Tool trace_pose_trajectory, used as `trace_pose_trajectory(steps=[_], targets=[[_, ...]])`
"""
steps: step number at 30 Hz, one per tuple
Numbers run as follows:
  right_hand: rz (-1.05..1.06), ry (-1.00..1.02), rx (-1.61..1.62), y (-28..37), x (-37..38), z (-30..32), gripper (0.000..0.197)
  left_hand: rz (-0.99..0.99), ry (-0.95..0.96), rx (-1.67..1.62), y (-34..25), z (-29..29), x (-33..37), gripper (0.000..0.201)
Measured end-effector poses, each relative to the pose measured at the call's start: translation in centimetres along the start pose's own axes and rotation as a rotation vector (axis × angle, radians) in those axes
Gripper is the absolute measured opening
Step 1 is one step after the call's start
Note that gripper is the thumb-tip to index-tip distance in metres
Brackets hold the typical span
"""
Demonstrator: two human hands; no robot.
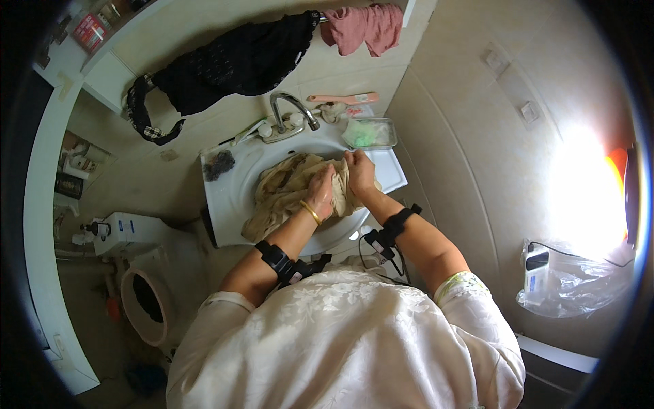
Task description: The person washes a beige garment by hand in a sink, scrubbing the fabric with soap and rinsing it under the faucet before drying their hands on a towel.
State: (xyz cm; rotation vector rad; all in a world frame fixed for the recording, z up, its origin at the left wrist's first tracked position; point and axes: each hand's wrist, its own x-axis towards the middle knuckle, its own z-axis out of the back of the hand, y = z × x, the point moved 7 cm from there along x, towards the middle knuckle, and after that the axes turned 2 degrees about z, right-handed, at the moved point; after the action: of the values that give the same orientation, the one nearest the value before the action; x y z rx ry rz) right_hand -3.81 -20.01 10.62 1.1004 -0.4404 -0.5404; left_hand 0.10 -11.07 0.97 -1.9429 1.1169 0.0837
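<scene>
A bunched tan cloth garment [283, 187] lies in the white washbasin [240, 163], spilling over its near left rim. My left hand [320, 191], with a gold bangle at the wrist, is closed on the cloth. Close beside it, my right hand [361, 172] grips a raised fold of the same garment. The cloth hides most of the bowl and part of my left fingers. Behind the garment stands a chrome faucet [293, 99], its spout pointing toward my right hand. I cannot see any water running from it.
At the basin's back right sits a clear tray [388, 133] with something pale green. A pink brush [344, 97] lies behind it. A dark scrubber [219, 165] rests at the left corner. Black clothing [231, 65] and a pink cloth [364, 28] hang above; a toilet [145, 300] stands left.
</scene>
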Motion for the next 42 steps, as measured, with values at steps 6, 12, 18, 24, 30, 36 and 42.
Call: trace_pose_trajectory(steps=[6,12,18,24,30,36,42], targets=[[0.202,0.023,-0.266,2.5,-2.6,-0.3,0.025,0.074,-0.086,-0.046,-1.8,-3.9,-3.1,0.048],[0.107,-0.078,-0.19,4.2,-1.0,1.7,0.027,0.194,-0.124,-0.111,-2.3,-5.6,-4.1,0.06],[0.133,0.116,-0.388,5.6,-1.9,-1.3,0.03,0.21,0.104,-0.152,0.4,-1.6,-0.9,0.059],[0.13,0.08,-0.319,5.6,-1.7,-1.9,0.03,0.005,0.463,-0.207,-1.8,-1.6,0.0,0.047],[0.109,0.072,-0.515,4.1,1.7,-1.8,0.035,0.184,0.157,-0.151,-0.8,-3.1,-1.5,0.048],[0.347,0.128,-0.43,6.9,-2.0,-3.9,0.031,-0.406,0.404,0.353,-4.3,-2.0,-1.3,0.048],[0.129,0.095,-0.508,5.0,2.6,-2.4,0.035,0.234,-0.023,-0.271,-1.9,-3.2,-3.8,0.034]])
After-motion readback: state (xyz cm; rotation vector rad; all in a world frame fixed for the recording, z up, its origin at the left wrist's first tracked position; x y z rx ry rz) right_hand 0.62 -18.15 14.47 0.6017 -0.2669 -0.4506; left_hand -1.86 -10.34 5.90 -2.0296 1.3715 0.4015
